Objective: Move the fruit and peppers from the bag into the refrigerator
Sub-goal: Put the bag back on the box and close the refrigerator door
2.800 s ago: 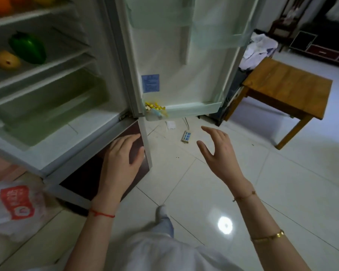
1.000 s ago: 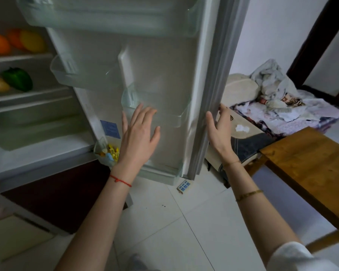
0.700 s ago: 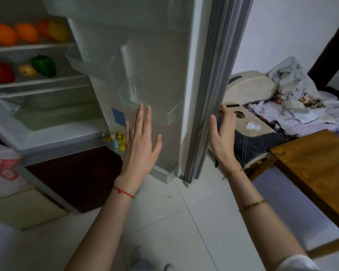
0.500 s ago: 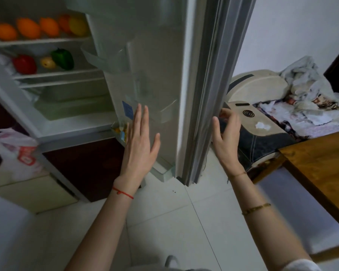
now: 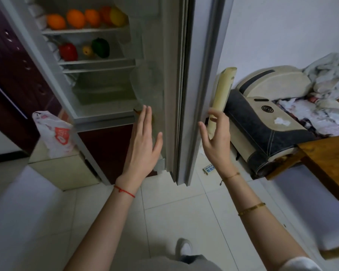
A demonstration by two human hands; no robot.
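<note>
oranges [image 5: 75, 18]: 4 | yellow fruit [image 5: 117, 16]: 2 | peppers [image 5: 68, 51]: 2 | bag [image 5: 54, 133]: 1 | hands [image 5: 143, 141]: 2

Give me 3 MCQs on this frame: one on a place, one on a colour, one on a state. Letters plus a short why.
1. Where is the green pepper?
A. on the wooden table
B. on the second shelf of the refrigerator, right of the red pepper
C. in the white bag

2. What colour is the string on the left hand's wrist?
A. red
B. blue
C. black

3. What state is the refrigerator door in?
A. fully shut
B. off its hinges, on the floor
C. partly open, with the shelves in view

Answers:
1 B: the green pepper sits on that shelf, with a small yellow fruit between it and the red one.
2 A: a thin red string circles that wrist.
3 C: the door's edge faces the camera and the lit shelves show left of it; the right hand is at the door's outer side.
</note>
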